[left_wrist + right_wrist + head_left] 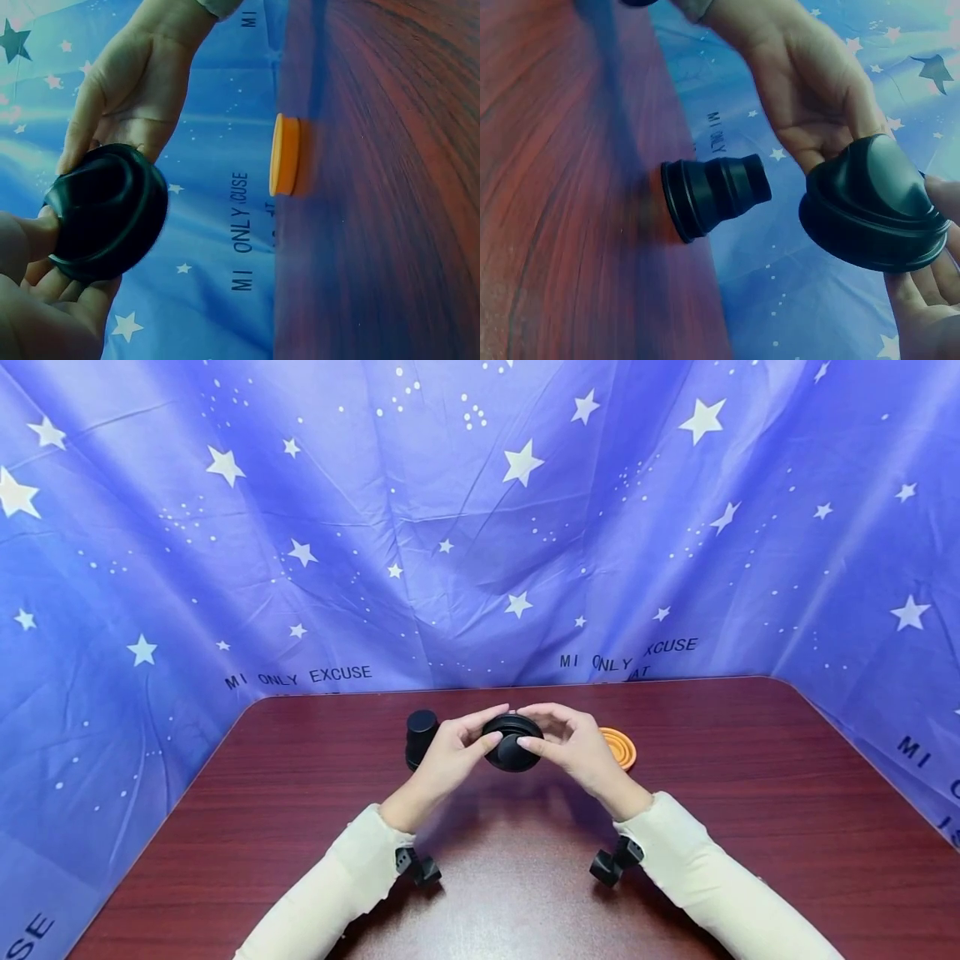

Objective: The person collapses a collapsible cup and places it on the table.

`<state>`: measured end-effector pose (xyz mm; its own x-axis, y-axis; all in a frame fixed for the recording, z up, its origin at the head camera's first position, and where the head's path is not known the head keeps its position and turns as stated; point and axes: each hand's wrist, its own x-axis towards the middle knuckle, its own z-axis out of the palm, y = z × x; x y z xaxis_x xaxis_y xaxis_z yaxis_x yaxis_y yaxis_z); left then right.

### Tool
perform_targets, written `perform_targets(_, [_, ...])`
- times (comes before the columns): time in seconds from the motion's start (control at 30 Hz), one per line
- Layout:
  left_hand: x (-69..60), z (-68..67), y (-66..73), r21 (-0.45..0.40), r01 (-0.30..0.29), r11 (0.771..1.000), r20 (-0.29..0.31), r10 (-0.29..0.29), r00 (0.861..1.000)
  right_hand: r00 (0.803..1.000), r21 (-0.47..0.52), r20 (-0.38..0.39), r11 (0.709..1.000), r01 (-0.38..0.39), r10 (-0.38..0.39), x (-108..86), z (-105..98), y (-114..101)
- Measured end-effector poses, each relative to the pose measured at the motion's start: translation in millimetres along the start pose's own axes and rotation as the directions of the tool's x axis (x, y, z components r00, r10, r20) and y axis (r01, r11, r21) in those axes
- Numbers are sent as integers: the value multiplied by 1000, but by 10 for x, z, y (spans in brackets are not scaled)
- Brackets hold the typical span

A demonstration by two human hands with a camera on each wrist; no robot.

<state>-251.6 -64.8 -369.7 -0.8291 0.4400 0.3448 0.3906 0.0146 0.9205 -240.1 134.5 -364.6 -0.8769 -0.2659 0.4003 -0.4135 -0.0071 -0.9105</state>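
Observation:
A round black cup lid [512,755] with a raised, sloping top is held between both hands above the table. My left hand [454,752] grips its left edge, thumb on the near face and fingers around the far side. On the opposite edge my right hand [576,745] pinches it the same way. In the right wrist view, a black stepped collapsible cup [714,196] stands upside down on the table, narrow end up, beyond my left hand. Behind my right hand lies an orange ringed disc [622,748], partly hidden in the head view; the left wrist view shows its low side [286,154].
The dark red wooden table [262,827] has a far edge close to a blue star-patterned curtain [450,510]. Black wrist cameras [617,862] are strapped under both light sleeves [675,839].

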Motion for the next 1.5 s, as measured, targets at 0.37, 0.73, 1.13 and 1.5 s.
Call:
perform_targets(0.37, [-10,-11,60,81,3,997,4,-3,1000,1000,-64,-7,998,20,-21,-11,7,35])
perform_targets(0.73, [-2,18,92,-18,41,999,-25,-42,999,981,117,-172,987,112,-91,23,25,18])
perform_targets(1.13, [19,112,55,-103,-17,995,-114,5,993,975,140,-204,983,115,-85,23,43,-2])
perform_targets(1.5, [-2,47,22,-35,-27,999,-101,23,995,991,67,-124,996,58,-49,-2,25,-19])
